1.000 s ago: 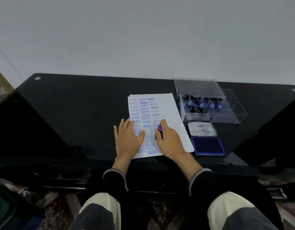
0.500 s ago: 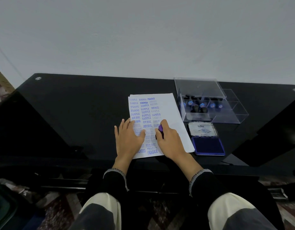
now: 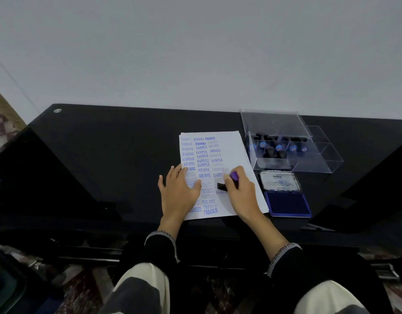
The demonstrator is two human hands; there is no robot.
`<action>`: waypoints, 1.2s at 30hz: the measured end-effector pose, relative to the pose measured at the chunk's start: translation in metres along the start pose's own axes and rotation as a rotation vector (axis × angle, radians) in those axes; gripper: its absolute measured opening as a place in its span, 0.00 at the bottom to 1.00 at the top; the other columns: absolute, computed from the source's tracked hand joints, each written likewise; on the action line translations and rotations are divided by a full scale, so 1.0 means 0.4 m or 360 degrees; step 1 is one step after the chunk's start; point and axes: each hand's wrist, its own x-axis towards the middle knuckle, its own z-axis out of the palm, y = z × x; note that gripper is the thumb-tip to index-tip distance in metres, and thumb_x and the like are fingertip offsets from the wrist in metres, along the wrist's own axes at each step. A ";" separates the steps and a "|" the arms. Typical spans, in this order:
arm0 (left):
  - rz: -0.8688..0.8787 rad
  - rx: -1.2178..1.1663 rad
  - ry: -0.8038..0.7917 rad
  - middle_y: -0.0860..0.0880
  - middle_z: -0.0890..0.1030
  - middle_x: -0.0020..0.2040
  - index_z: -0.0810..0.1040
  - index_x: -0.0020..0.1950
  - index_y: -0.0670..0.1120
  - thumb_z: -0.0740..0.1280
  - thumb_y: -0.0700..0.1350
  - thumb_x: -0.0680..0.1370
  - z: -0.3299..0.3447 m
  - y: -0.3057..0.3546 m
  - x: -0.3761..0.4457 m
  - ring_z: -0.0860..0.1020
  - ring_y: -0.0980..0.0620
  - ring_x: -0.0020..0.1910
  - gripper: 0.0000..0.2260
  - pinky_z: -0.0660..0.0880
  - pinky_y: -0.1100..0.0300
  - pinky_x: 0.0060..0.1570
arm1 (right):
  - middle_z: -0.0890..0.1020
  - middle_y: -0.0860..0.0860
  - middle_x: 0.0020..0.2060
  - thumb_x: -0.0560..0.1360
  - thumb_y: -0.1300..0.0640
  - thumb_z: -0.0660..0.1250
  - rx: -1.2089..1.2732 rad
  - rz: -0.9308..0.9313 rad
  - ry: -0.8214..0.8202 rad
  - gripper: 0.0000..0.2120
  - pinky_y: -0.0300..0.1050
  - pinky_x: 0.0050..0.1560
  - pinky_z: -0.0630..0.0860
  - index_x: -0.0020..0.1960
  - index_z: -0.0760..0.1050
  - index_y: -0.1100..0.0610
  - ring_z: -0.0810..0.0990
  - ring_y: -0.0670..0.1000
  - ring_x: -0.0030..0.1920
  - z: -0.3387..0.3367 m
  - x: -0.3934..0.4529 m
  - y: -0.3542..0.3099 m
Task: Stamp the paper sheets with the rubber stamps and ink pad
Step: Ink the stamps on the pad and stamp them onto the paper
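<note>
From the head view, the left hand [image 3: 179, 191] lies flat, fingers spread, on the paper sheets [image 3: 236, 155]. The right hand [image 3: 240, 193] curls round a purple-topped rubber stamp [image 3: 234, 176], its black base at the fingertips, over the sheet. The open ink pad [image 3: 287, 203] sits just right of those fingers, beyond it a clear box [image 3: 327, 159] of stamps

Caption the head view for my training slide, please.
Right hand presses a rubber stamp onto the paper sheet steadied by the left hand.
</note>
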 end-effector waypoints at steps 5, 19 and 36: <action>-0.0004 0.0019 -0.0011 0.52 0.64 0.76 0.67 0.74 0.47 0.62 0.58 0.78 0.002 0.000 0.002 0.55 0.53 0.77 0.27 0.42 0.46 0.75 | 0.66 0.54 0.31 0.80 0.60 0.61 0.0640 0.0373 0.0384 0.10 0.41 0.33 0.65 0.41 0.64 0.59 0.64 0.49 0.31 -0.016 0.011 0.026; -0.0004 0.0085 -0.0030 0.52 0.63 0.76 0.67 0.74 0.48 0.61 0.58 0.79 0.005 -0.001 0.004 0.54 0.52 0.78 0.26 0.42 0.45 0.75 | 0.65 0.54 0.29 0.80 0.61 0.59 0.0863 0.0419 0.0375 0.08 0.39 0.29 0.65 0.43 0.66 0.60 0.64 0.47 0.27 -0.026 0.019 0.024; -0.0207 0.0331 -0.0371 0.43 0.44 0.80 0.48 0.79 0.41 0.56 0.57 0.81 -0.028 0.051 0.016 0.41 0.44 0.78 0.34 0.41 0.45 0.76 | 0.80 0.56 0.47 0.79 0.59 0.64 0.0551 0.0219 0.0166 0.10 0.35 0.43 0.78 0.60 0.72 0.52 0.80 0.48 0.43 -0.108 -0.037 0.014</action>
